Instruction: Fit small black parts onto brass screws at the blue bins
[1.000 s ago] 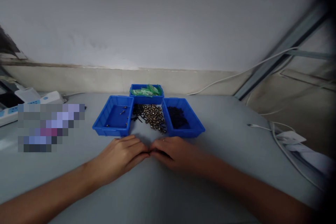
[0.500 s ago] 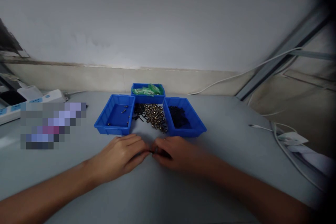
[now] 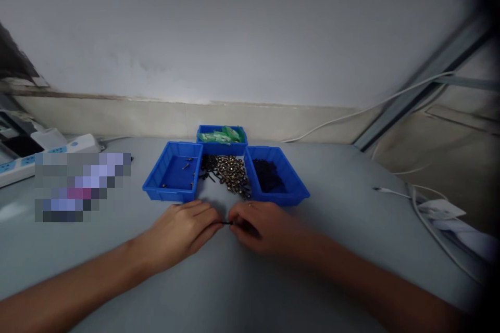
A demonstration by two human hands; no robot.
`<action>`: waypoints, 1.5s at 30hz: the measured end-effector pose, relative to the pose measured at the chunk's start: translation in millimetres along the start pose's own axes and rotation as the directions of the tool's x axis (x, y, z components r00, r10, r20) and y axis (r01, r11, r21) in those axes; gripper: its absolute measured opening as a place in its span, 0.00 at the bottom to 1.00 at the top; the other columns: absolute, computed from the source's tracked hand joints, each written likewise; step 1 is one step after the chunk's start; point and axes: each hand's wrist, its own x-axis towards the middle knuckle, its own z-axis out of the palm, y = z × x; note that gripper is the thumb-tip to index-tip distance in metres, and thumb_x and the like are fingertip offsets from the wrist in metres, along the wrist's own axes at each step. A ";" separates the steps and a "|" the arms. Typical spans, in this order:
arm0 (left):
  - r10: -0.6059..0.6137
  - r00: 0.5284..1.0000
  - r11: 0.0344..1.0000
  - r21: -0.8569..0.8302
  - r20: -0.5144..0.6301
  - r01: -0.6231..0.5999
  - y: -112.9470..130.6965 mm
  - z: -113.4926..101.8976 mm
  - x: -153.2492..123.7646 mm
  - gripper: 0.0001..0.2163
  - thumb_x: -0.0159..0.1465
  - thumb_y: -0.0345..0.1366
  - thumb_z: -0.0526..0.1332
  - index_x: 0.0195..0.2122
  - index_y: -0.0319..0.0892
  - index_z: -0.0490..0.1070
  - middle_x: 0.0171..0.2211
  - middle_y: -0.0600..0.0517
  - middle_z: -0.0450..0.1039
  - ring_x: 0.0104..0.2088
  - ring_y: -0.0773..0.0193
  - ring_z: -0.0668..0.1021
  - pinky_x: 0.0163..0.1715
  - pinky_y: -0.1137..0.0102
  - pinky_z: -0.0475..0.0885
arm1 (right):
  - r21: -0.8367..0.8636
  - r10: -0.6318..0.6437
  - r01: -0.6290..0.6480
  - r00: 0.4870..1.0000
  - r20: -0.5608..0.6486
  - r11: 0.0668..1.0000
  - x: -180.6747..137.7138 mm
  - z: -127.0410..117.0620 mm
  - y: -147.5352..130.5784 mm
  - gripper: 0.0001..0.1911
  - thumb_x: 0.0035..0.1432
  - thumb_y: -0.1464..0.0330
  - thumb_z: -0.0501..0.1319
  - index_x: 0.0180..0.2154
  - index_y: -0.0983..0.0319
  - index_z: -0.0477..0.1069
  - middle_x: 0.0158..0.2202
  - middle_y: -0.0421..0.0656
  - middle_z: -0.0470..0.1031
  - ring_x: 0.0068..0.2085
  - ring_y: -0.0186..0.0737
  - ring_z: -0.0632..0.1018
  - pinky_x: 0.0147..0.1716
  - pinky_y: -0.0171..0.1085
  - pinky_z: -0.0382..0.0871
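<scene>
My left hand [image 3: 186, 230] and my right hand [image 3: 265, 228] meet fingertip to fingertip above the grey table. Between them shows a thin, dark rod-like piece [image 3: 226, 223], pinched at its left end by my left thumb and fingers. My right fingers close round its other end, where a second part may be hidden. Just beyond my hands lies a pile of small brass-coloured metal parts [image 3: 233, 173], with black screw-like pieces [image 3: 209, 163] at its left side. A blue bin [image 3: 170, 196] at the left holds several small brass-tipped pieces.
The right blue bin [image 3: 291, 199] contains many small black parts. Behind the pile, another blue bin [image 3: 230, 149] holds green plastic bags [image 3: 219, 136]. A white power strip [image 3: 84, 144] and a pixelated object [image 3: 84, 187] are at left, white cables [image 3: 425, 234] at right.
A little more of the dark piece shows, as the gap between my fingertips has widened slightly. The whole view has shifted slightly; the bins and pile look unchanged.
</scene>
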 end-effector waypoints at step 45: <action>-0.056 0.998 0.989 -0.141 -0.007 0.055 2.9 3.8 -1.9 0.08 0.63 0.35 0.51 0.28 0.40 0.62 0.26 0.55 0.64 0.27 0.69 0.69 0.26 0.74 0.63 | 0.116 0.012 -0.007 0.999 -0.043 0.993 0.3 -0.8 1.5 0.09 0.55 0.70 0.52 0.40 0.61 0.64 0.31 0.39 0.72 0.30 0.32 0.72 0.29 0.31 0.62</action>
